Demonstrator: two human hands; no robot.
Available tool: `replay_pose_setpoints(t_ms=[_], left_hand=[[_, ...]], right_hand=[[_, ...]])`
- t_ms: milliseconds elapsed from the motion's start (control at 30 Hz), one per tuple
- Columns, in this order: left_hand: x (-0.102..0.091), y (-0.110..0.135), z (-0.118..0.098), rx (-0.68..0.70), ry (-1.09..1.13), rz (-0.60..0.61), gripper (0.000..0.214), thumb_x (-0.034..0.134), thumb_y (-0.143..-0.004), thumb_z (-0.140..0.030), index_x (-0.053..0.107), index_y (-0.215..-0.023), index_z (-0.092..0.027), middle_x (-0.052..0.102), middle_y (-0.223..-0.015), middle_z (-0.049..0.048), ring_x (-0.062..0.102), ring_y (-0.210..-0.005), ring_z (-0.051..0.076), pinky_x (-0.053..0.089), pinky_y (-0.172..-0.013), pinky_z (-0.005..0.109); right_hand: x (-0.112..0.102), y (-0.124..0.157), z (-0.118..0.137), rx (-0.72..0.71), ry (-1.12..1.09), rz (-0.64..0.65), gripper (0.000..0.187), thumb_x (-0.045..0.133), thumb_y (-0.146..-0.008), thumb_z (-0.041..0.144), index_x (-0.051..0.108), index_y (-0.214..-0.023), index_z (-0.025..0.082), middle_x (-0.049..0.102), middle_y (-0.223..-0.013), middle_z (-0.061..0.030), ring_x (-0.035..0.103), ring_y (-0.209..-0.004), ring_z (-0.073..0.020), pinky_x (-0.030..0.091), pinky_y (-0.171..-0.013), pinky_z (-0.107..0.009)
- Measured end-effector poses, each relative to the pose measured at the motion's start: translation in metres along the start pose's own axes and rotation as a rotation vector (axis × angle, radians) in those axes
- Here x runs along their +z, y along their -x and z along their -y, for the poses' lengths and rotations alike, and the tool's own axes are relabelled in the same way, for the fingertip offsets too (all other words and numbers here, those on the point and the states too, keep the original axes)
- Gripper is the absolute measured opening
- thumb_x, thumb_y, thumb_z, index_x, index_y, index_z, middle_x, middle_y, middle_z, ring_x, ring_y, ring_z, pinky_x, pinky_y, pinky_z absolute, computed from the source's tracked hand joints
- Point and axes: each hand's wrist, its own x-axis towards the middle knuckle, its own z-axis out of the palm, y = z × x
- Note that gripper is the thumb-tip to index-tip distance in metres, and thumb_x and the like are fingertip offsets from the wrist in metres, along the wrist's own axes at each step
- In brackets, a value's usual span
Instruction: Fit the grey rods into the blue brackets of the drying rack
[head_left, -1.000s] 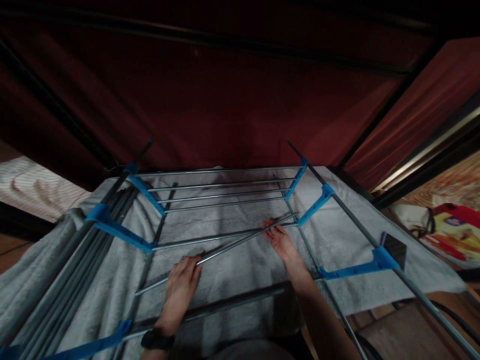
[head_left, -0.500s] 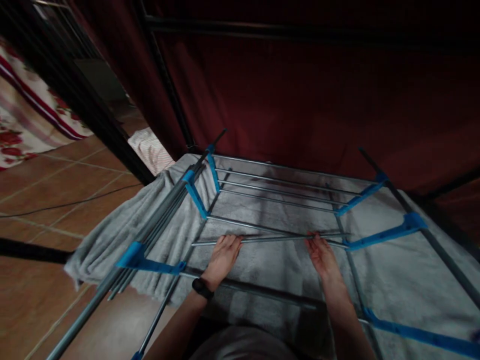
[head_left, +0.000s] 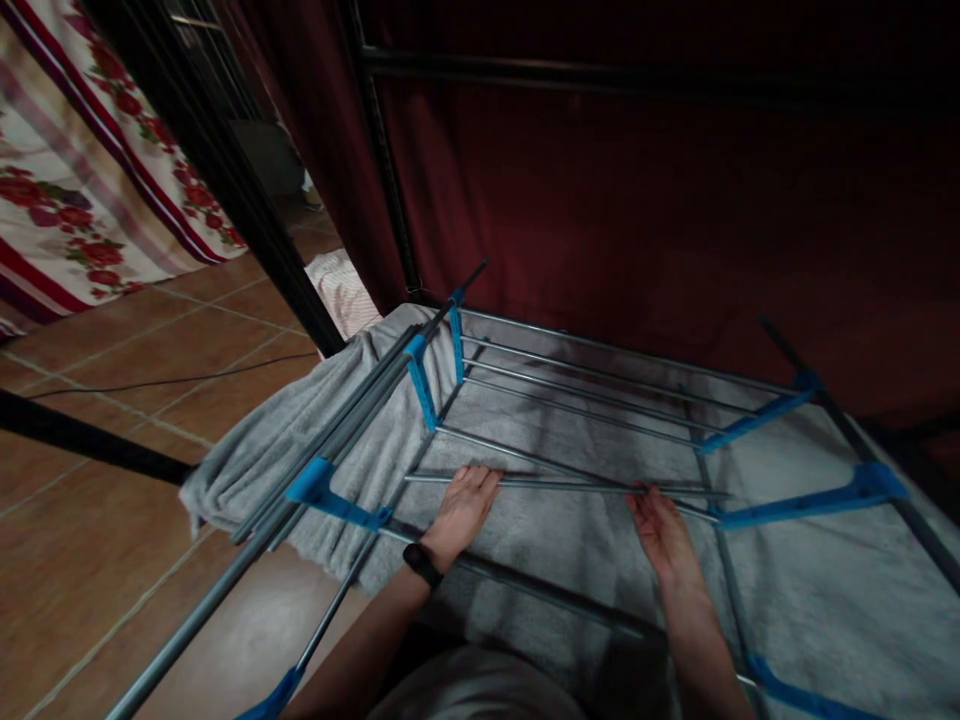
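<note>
A loose grey metal rod [head_left: 562,486] lies across the middle of a rack frame made of metal tubes and blue plastic brackets. My left hand [head_left: 469,508] is closed over the rod toward its left end, palm down. Farther right, my right hand [head_left: 661,535] pinches the same rod from below, palm turned partly up. The rod crosses a fixed crossbar [head_left: 510,448] near my right fingers. Around my hands are a left blue bracket [head_left: 341,505] and a right blue bracket [head_left: 810,500]. Nearer my body runs a thicker tube [head_left: 547,593].
Several loose tubes [head_left: 352,415] lie along the left side of the frame. Beneath everything is a grey blanket [head_left: 255,480]. A dark red curtain [head_left: 637,220] hangs behind, and a black post [head_left: 217,170] slants at left above the tiled floor [head_left: 90,560].
My view has swung left, so the rack and hands appear farther right. Both hands keep their hold on the rod, which has hardly moved against the frame.
</note>
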Motion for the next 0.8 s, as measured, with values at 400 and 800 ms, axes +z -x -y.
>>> replay_pose_setpoints(t_ms=[400,800], left_hand=[[-0.005,-0.003,-0.002,0.007,-0.013,0.095,0.027,0.046,-0.106,-0.013,0.068,-0.12,-0.02,0.069,-0.107,0.0069,0.064,-0.105,0.023,0.047,-0.103,0.041],[0.0,-0.002,0.003,-0.005,0.03,0.1,0.034,0.04,-0.108,-0.018,0.07,-0.123,-0.019,0.074,-0.11,0.0093,0.068,-0.108,0.025,0.051,-0.104,0.043]], right_hand=[[0.004,0.003,0.001,-0.013,-0.08,0.065,0.036,0.103,-0.054,0.024,0.071,-0.07,0.027,0.081,-0.094,0.0049,0.079,-0.101,-0.0189,0.068,-0.083,-0.029],[0.012,0.007,0.0,0.001,-0.059,0.035,0.035,0.103,-0.055,0.03,0.077,-0.078,0.026,0.082,-0.099,0.0012,0.078,-0.096,-0.0187,0.066,-0.082,-0.028]])
